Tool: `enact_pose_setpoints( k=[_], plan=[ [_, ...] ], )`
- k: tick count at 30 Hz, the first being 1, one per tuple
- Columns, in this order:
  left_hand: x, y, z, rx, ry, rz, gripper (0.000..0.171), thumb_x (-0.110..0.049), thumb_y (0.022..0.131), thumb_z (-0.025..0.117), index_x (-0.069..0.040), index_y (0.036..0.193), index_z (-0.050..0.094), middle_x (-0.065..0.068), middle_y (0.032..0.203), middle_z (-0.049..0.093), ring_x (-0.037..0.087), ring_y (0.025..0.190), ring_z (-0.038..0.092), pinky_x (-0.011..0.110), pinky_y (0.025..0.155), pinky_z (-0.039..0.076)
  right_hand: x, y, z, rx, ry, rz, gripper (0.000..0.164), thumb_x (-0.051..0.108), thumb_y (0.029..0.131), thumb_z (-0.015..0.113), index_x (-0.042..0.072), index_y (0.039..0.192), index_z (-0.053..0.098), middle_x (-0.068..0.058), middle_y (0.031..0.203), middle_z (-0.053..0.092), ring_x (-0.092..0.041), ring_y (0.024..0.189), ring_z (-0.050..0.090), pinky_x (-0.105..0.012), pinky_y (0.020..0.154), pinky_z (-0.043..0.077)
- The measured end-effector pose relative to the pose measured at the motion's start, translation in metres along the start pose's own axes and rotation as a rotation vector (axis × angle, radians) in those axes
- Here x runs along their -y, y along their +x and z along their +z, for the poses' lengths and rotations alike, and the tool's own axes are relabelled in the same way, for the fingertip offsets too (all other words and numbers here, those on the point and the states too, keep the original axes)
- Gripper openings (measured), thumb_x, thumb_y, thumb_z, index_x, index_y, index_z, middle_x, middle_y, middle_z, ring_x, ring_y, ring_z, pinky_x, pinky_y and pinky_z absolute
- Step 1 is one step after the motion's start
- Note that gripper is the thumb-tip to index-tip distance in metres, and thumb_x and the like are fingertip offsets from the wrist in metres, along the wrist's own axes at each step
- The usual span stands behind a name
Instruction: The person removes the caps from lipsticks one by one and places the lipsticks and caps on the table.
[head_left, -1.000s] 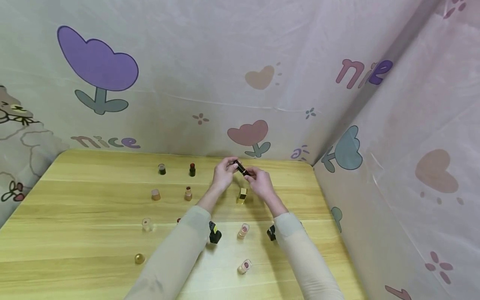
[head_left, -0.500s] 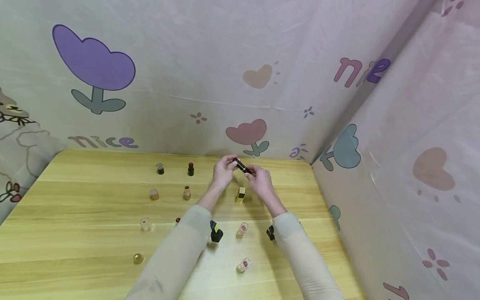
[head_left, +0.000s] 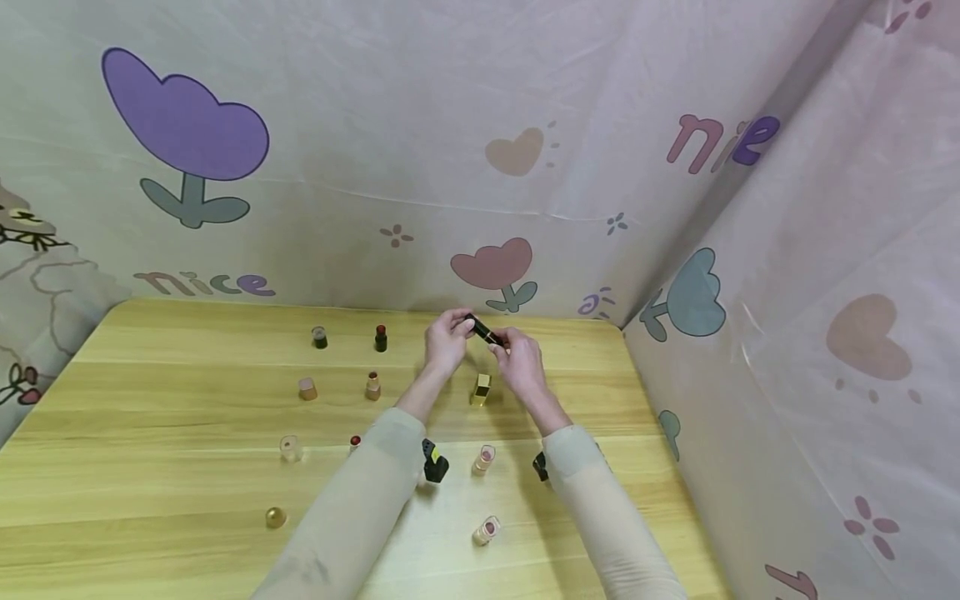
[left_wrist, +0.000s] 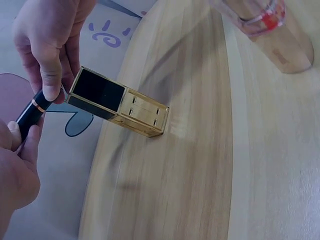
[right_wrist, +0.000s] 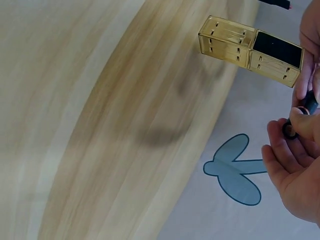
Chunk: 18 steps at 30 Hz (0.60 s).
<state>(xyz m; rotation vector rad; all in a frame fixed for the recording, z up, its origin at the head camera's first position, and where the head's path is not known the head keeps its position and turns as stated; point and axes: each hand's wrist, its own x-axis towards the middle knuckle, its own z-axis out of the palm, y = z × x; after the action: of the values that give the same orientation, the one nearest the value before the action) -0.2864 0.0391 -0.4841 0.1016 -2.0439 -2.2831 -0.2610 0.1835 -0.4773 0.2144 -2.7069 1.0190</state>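
Both hands hold a slim black lipstick tube (head_left: 480, 328) with a thin gold band, slanting in the air over the far side of the table. My left hand (head_left: 446, 343) pinches its upper left end between thumb and fingers. At the lower right end my right hand (head_left: 522, 362) grips it; the fingers cover much of that part. In the right wrist view the round end of the tube (right_wrist: 290, 130) peeks out between the right fingers. A square gold lipstick case (head_left: 482, 389) with a black panel stands upright on the table just nearer than the hands.
Left of the arms stand a red-tipped lipstick (head_left: 381, 338), a rose lipstick (head_left: 372, 386), a dark cap (head_left: 319, 337), a peach cap (head_left: 307, 388), a clear cap (head_left: 291, 448) and a round gold cap (head_left: 275, 517). Two pale pink tubes (head_left: 484, 459) stand between the forearms. A patterned curtain (head_left: 360, 167) borders the table.
The hands keep hold of the black lipstick tube in nearly the same place. The head view has shifted slightly.
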Motion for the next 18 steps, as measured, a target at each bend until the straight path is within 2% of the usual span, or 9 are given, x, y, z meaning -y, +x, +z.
enact_pose_setpoints(
  k=[6, 9, 11, 15, 18],
  plan=[
    [-0.002, 0.0, 0.001, -0.034, 0.035, -0.029, 0.028, -0.003, 0.103, 0.063, 0.008, 0.128, 0.063, 0.028, 0.124, 0.068, 0.039, 0.111, 0.072, 0.034, 0.096, 0.061, 0.0, -0.002, 0.001, -0.051, -0.084, -0.082, 0.027, 0.006, 0.094, 0.076, -0.002, 0.119, 0.071, -0.016, 0.108, 0.075, -0.032, 0.096, 0.073, -0.043, 0.083, 0.063],
    [-0.003, 0.001, 0.001, -0.027, 0.023, -0.046, 0.028, -0.005, 0.103, 0.064, 0.008, 0.127, 0.064, 0.028, 0.124, 0.068, 0.039, 0.111, 0.072, 0.036, 0.097, 0.061, -0.001, -0.002, -0.001, -0.058, -0.094, -0.099, 0.026, 0.004, 0.093, 0.077, -0.002, 0.117, 0.071, -0.017, 0.107, 0.074, -0.033, 0.095, 0.073, -0.043, 0.08, 0.063],
    [-0.002, 0.003, 0.0, -0.003, -0.016, -0.056, 0.03, -0.004, 0.102, 0.064, 0.009, 0.129, 0.063, 0.029, 0.125, 0.067, 0.039, 0.113, 0.071, 0.034, 0.096, 0.061, -0.002, 0.0, -0.003, -0.052, -0.06, -0.08, 0.025, 0.003, 0.092, 0.078, -0.002, 0.115, 0.071, -0.016, 0.106, 0.075, -0.032, 0.094, 0.074, -0.043, 0.082, 0.063],
    [-0.002, 0.006, -0.001, 0.057, -0.133, -0.058, 0.034, 0.0, 0.101, 0.064, 0.012, 0.133, 0.059, 0.031, 0.13, 0.063, 0.042, 0.12, 0.066, 0.026, 0.096, 0.059, -0.004, 0.005, -0.006, -0.013, 0.088, -0.002, 0.027, 0.001, 0.089, 0.08, -0.002, 0.114, 0.07, -0.018, 0.106, 0.076, -0.031, 0.096, 0.075, -0.041, 0.087, 0.064],
    [-0.002, 0.006, -0.002, 0.086, -0.164, -0.046, 0.038, -0.001, 0.101, 0.065, 0.011, 0.136, 0.058, 0.032, 0.134, 0.061, 0.042, 0.124, 0.064, 0.026, 0.098, 0.058, -0.004, 0.008, -0.007, 0.045, 0.178, 0.041, 0.028, 0.002, 0.091, 0.078, -0.005, 0.117, 0.069, -0.02, 0.109, 0.075, -0.033, 0.099, 0.075, -0.039, 0.086, 0.065]
  ],
)
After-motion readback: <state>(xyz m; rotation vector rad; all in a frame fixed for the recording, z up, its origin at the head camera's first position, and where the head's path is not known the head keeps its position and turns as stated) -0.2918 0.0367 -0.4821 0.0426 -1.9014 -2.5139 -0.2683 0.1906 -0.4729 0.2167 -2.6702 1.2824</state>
